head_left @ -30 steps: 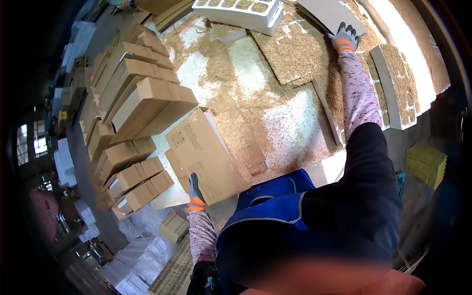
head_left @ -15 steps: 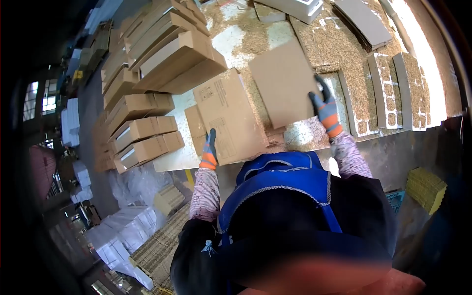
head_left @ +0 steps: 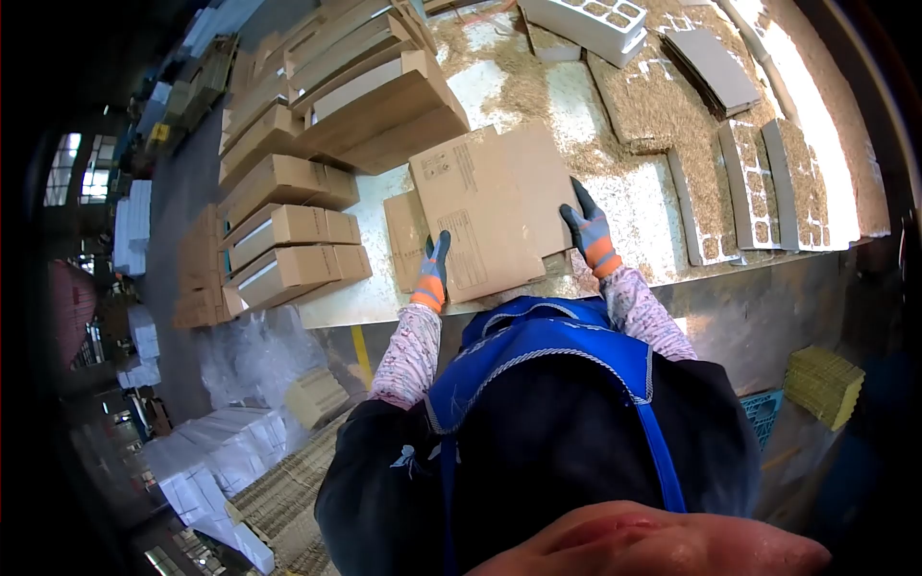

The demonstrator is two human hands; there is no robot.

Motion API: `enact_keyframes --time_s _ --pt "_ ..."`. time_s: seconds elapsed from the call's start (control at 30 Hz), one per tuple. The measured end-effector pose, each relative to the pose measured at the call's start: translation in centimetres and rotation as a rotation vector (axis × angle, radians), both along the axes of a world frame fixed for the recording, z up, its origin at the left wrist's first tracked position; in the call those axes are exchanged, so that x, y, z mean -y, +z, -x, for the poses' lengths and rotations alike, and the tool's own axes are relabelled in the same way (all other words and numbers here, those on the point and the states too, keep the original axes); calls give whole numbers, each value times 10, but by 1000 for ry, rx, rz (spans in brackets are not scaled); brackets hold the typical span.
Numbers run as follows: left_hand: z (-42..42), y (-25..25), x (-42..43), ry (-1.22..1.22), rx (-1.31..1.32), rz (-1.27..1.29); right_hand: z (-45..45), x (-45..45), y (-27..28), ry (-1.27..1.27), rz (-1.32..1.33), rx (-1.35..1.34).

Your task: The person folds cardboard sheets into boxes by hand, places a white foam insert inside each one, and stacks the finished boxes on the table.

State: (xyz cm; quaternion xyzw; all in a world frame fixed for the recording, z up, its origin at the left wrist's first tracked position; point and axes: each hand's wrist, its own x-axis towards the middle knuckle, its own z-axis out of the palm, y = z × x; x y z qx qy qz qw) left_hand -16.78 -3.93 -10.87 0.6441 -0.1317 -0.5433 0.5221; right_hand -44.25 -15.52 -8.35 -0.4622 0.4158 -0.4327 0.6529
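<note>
A printed flat cardboard carton (head_left: 475, 216) lies on the table, and my gloved left hand (head_left: 434, 273) rests at its left edge, the fingers pointing up along it. Under its left side shows a smaller cardboard flap (head_left: 407, 230). My gloved right hand (head_left: 591, 230) grips the right edge of a plain cardboard sheet (head_left: 544, 187), thumb and fingers on either side of that edge. The sheet's left part meets the carton; whether it goes into or under it I cannot tell.
Rows of open cardboard boxes (head_left: 298, 216) stand at the left. White trays (head_left: 749, 182) with brown granules stand at the right, near a stack of grey sheets (head_left: 713, 72). Another white tray (head_left: 591, 24) is at the back. Loose granules cover parts of the table (head_left: 634, 192).
My right hand has brought the plain sheet from the back right stack leftward to the printed carton. My left hand stays at the carton's edge. The view has shifted.
</note>
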Motion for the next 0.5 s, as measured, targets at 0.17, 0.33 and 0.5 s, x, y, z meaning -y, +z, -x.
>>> enact_keyframes --time_s 0.17,0.33,0.5 --pt "9 11 -6 14 86 37 -48 -15 -29 156 99 -329" --pt "4 3 -12 30 -28 85 -28 -28 -18 -12 -143 -16" --pt "21 6 -18 93 -377 267 -34 -55 66 254 -270 182"
